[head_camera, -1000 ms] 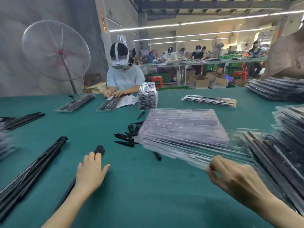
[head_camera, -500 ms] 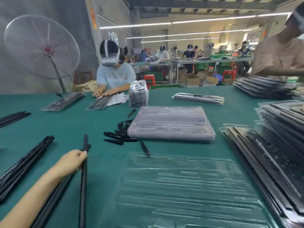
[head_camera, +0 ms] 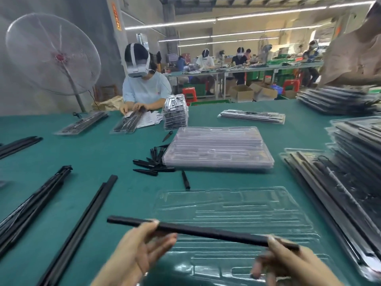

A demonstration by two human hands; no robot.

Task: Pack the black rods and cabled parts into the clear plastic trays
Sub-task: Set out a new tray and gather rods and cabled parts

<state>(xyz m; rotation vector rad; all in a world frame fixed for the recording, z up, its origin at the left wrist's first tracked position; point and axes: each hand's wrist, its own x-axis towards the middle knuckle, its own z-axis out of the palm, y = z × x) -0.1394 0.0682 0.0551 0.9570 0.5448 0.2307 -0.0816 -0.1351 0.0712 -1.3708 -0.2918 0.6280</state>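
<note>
On the far left of the green tabletop (head_camera: pixel 103 153) lies a bundle of black rods (head_camera: pixel 35 197), and just to its right two more long rods (head_camera: pixel 82 226) lie side by side, running from near to far. In the near middle, the left hand (head_camera: pixel 136 252) holds a single black rod (head_camera: pixel 206 232) close to its left end, thumb on top and fingers loosely curled below. The rod stretches almost level to the right, above an empty clear tray (head_camera: pixel 233 205) that lies flat on the tabletop. The right hand (head_camera: pixel 288 263) pinches the rod near its right end; this grip is blurred. Farther away rests a stack of clear trays (head_camera: pixel 218 149), with small black parts (head_camera: pixel 152 164) beside it. On the right stand piles of filled trays (head_camera: pixel 354 162).
</note>
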